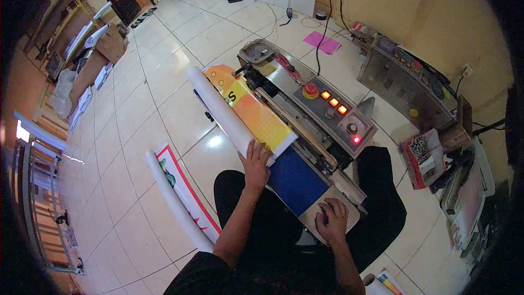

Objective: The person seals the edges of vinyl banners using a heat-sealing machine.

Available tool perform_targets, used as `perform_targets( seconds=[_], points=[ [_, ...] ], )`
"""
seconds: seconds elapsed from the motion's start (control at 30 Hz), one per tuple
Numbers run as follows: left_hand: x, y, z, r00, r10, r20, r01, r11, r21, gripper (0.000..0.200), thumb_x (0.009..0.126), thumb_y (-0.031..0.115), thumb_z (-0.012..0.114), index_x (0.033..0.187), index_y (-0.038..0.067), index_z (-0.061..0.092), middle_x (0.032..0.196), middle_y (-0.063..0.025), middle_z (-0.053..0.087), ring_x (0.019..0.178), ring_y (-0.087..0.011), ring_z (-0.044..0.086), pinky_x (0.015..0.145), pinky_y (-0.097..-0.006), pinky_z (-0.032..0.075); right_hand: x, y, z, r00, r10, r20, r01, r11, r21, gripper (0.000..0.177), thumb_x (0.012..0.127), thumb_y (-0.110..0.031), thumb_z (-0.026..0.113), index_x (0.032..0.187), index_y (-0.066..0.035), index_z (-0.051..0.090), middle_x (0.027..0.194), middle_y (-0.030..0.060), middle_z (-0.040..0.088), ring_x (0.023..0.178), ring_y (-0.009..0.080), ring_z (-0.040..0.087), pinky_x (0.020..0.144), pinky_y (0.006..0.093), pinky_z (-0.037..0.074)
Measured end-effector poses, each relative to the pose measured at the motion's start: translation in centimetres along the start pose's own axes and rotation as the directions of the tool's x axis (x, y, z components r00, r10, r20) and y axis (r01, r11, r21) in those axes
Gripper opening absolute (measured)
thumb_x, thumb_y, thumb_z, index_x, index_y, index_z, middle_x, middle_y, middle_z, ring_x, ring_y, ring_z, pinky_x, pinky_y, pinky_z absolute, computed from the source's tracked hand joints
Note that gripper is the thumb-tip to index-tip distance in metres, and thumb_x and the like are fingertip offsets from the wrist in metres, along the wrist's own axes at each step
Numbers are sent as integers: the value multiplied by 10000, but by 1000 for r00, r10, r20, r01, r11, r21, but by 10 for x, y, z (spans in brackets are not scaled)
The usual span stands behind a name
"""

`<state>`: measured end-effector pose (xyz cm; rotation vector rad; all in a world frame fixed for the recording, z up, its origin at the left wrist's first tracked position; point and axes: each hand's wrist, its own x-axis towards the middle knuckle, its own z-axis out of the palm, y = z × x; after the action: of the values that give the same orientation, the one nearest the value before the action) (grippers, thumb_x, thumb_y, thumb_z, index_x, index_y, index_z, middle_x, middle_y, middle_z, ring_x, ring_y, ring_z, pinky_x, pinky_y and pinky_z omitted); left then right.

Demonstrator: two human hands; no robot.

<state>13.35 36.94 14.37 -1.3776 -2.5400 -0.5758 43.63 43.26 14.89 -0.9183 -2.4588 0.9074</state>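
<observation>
My left hand (255, 165) grips the near end of a partly rolled printed banner (225, 110). The banner's yellow and orange face lies along a sealing machine (305, 114), its edge by the long roller strip. A blue belt (299, 181) shows beside the banner's near end. My right hand (332, 222) rests on the metal end plate (312, 219) of the machine, fingers loosely bent and a little apart, with nothing seen in it. On the control panel (333, 104) are a red stop button (310, 89), lit orange switches and a dial.
Another rolled banner (177, 199) with a red edge lies on the tiled floor to the left. A second metal machine (406, 79) and an open box (423, 158) stand at the right. A black cable (322, 38) hangs behind the machine. Pink paper (322, 42) lies beyond.
</observation>
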Motion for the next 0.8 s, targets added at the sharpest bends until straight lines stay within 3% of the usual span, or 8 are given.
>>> perform_targets(
  seconds=[0.1,0.17,0.3,0.8],
  points=[
    [5,-3,-1,1000,-6,15,6,1000,0,469,588,-34,687,1015,156,649,1287,-64,517,1390,-328,315,1045,-724,204,1,0,2,999,-15,-34,14,1000,-12,340,769,-164,654,1099,-78,653,1217,116,565,1226,315,468,1068,485,300],
    [8,-5,-2,999,-40,-2,40,999,-36,475,578,-75,642,995,153,654,1281,-67,533,1383,-345,333,1075,-668,205,1,0,1,998,-13,-59,12,1000,-17,330,745,-143,665,1071,-91,662,1201,110,575,1210,316,486,1055,478,315],
    [12,-14,-1,1000,-23,-13,23,999,-34,453,597,-53,675,992,170,658,1290,-56,524,1391,-322,315,1055,-712,199,-1,1,1,1000,-9,-18,8,1000,-11,354,796,-199,655,1129,-79,645,1234,117,557,1240,317,454,1073,492,292],
    [32,-46,7,999,8,-46,-10,999,-46,451,583,-57,653,985,148,656,1286,-67,522,1381,-331,334,1080,-665,185,0,-1,-3,1000,-9,-5,9,1000,-16,336,815,-210,638,1124,-79,645,1244,119,552,1243,314,453,1075,492,292]
  ],
)
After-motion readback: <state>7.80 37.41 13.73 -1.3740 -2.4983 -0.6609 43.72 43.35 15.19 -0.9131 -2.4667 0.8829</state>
